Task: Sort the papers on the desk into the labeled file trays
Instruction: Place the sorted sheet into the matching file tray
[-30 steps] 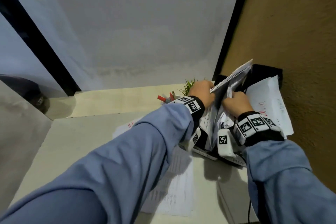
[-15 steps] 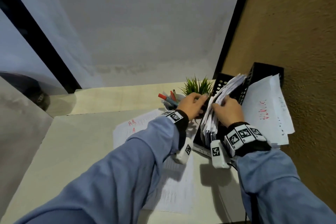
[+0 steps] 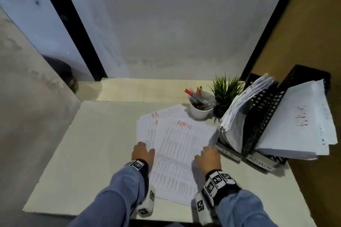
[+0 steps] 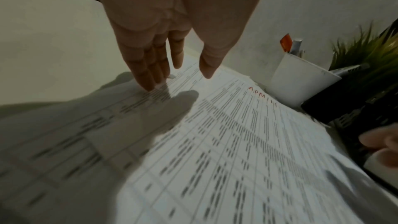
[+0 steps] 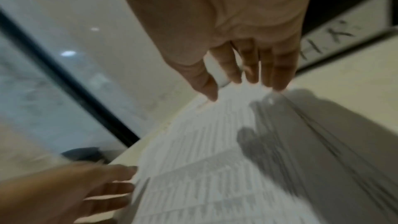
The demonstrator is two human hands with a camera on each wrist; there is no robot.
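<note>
Ideally, both empty, relaxed hands, left hand (image 3: pixel 142 153) and right hand (image 3: pixel 208 158), peel only the top ADMIN sheet (image 3: pixel 177 153) cleanly off the table (image 3: pixel 88 153).

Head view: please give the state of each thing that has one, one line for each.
Top sheet: flat on desk, marked ADMIN.
H.R tray: stuffed with papers.
ADMIN tray: holds leaning sheets.
Cup: upright, holding pens.
Left hand: open, at the sheets' left edge.
Right hand: open, over the sheets' right edge.
</note>
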